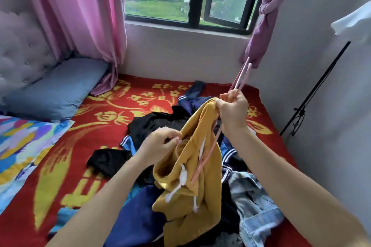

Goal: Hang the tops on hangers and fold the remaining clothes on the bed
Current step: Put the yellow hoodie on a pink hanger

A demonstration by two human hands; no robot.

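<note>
The right hand [233,110] is raised above the bed, and its fingers are closed tightly. In this grip it holds the top edge of a yellow hoodie [202,192] together with the pink hanger [245,74]. Two thin pink rods go up from the fist toward the wall, and one pink curve goes down in front of the hoodie. I cannot tell whether this is one hanger or two.

The left hand [160,142] is lower and closer to the person. Its fingers are curled, and the fingertips pinch a thin pink part of the hanger at the opening of the hoodie.

The hoodie hangs between the two hands, and its lower part lies on the clothes pile [152,126]. Two white drawstrings [183,176] hang at its front.

In the pile I count one light denim garment [257,208], at least two dark blue pieces with white stripes, and some black fabric. One more black garment [108,160] lies just beside the pile on the left.

All of this is on a red blanket [66,158] with a gold flower pattern. One blue-grey pillow [60,90] lies at the headboard.
</note>
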